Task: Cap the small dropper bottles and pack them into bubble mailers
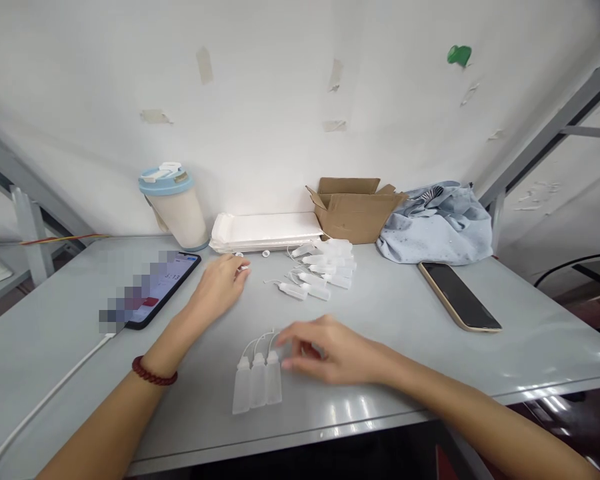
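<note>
Bottles [258, 383] abreast | right hand [327, 350] spread beside | left hand [224, 280] grip: cannot tell | lit phone [171, 287] reads ":13"

The head camera looks forward and down from close above the table [380, 300] toward the wall [270, 100].

A white wall [265, 80] rises behind the glossy grey bench [380, 300], marked with scattered strips of tape [205, 65] and a green scrap [459, 55] at upper right. Grey metal struts [540, 139] slant at either side. Light glints along the bench's front edge, with darkness beneath.
</note>
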Demonstrator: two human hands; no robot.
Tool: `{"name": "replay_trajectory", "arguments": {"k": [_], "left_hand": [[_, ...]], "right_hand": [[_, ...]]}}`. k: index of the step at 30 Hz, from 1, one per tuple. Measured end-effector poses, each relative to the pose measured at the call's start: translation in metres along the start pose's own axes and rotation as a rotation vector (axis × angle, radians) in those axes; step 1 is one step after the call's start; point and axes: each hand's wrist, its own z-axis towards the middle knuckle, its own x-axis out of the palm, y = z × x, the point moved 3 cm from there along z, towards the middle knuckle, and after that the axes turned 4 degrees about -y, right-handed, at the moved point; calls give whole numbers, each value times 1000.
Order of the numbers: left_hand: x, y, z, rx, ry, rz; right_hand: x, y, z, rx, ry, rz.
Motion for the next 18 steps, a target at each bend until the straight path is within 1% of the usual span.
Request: {"name": "replay_trajectory", "arguments": {"k": [2,5,8,10,13,18], "left_hand": [[-2,-9,-3,9,5,-47],[-2,-19,-6,29,26,-94],[-3,-26,-8,14,60,-153],[-5,-30,-9,-22,96,-224],[-6,-35,-10,-82,196,-385],[-10,-37,-13,-198,371,-639]], "right_hand": [[9,12,-2,-27,137,69],[15,15,-3,-43,196,37],[17,10,-3,-44,208,1],[17,8,-3,-62,203,-16],[17,7,-3,-86,181,-86],[13,0,-3,-71,115,-331]]}}
